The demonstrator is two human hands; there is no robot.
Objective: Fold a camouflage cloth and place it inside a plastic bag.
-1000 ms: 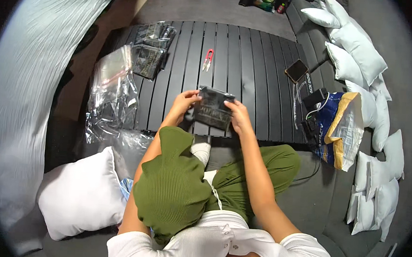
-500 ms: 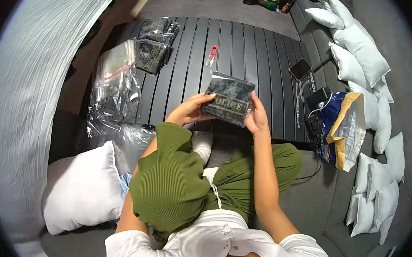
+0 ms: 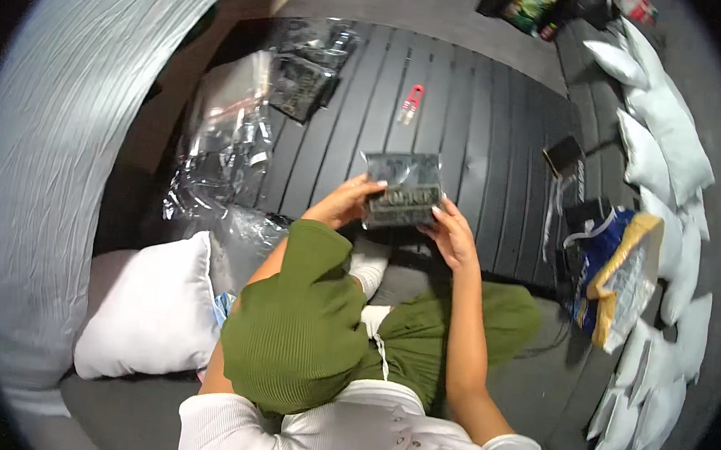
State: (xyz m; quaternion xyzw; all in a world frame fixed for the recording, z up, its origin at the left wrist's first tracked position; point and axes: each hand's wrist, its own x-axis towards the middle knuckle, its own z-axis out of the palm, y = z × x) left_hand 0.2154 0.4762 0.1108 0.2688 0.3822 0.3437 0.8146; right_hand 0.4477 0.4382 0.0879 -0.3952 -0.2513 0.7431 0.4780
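Note:
A flat, dark camouflage piece with pale lettering, sealed in a clear plastic bag [image 3: 406, 174], is held level above the near edge of the black slatted table [image 3: 486, 158]. My left hand [image 3: 347, 201] pinches its left side, thumb on top. At its lower right, my right hand [image 3: 455, 235] grips the corner with the thumb over the face. Beyond the bag lie red-handled thread snips [image 3: 412, 101]. Similar bagged dark pieces [image 3: 302, 85] are piled at the table's far left. Clear plastic bags [image 3: 225, 132] spread in front of that pile and hang over the edge.
A phone [image 3: 563, 155] rests near the table's right edge. Beside it stand a dark box with a cable and a blue, tan and white sack [image 3: 616, 280]. White pillows [image 3: 662, 154] line the right-hand sofa; another pillow [image 3: 150, 311] lies at my left.
The view has turned, so the table and its things appear tilted and shifted right. The bagged piece has been straightened from a slant, and my right hand has slid to its lower corner.

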